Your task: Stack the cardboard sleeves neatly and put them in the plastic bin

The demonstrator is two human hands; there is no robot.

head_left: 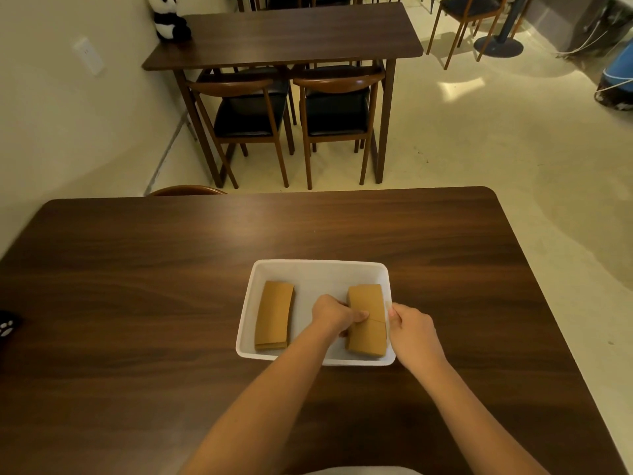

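A white plastic bin (317, 270) sits on the dark wooden table (171, 269) in front of me. Inside it, on the left, lies a neat stack of brown cardboard sleeves (274, 315). A second stack of sleeves (366, 320) rests in the bin's right part. My left hand (334, 315) grips that right stack from its left side, thumb on top. My right hand (411, 329) is at the bin's right wall, fingers curled against the stack's right edge and the rim.
A small black object with white marks (8, 329) lies at the table's left edge. Beyond the table stand another wooden table (291, 32) with two chairs (250, 111), and a toy panda (168, 18) by the wall.
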